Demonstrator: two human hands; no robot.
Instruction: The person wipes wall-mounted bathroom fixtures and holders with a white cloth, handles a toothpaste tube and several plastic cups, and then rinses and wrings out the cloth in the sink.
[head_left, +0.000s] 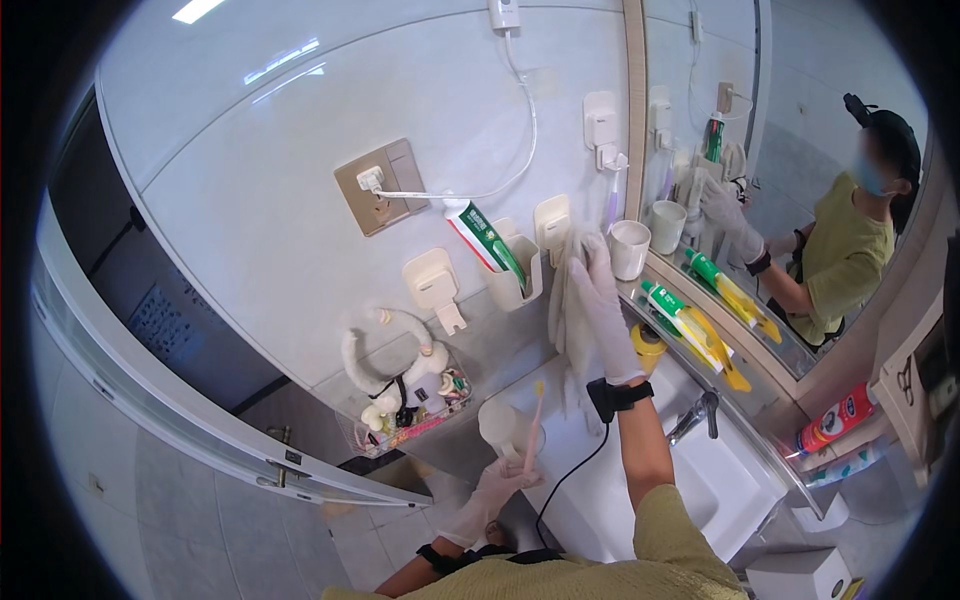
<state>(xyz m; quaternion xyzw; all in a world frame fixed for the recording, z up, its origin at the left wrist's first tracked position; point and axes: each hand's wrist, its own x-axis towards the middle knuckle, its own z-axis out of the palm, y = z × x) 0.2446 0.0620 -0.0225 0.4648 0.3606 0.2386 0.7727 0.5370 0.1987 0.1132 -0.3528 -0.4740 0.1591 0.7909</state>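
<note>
My left hand [490,495], in a thin white glove, is low and to the left of the basin. Its fingers close on the handle of a pink toothbrush [535,430], which points up with yellow bristles. Right behind the brush is a pale cup [503,428]; whether the hand also holds it I cannot tell. My right hand [603,300], gloved too, reaches up along the wall. Its fingers press together on a whitish towel [566,330] that hangs below a wall hook [552,220]. The glove and towel partly blend, so the grip is not fully clear.
A white cup [629,250] and a green-and-white tube [680,318] with a yellow item line the mirror ledge. A toothpaste box [485,240] leans in a wall holder. Below stand the basin [690,450] and tap [695,418]. A filled clear basket [405,420] is left.
</note>
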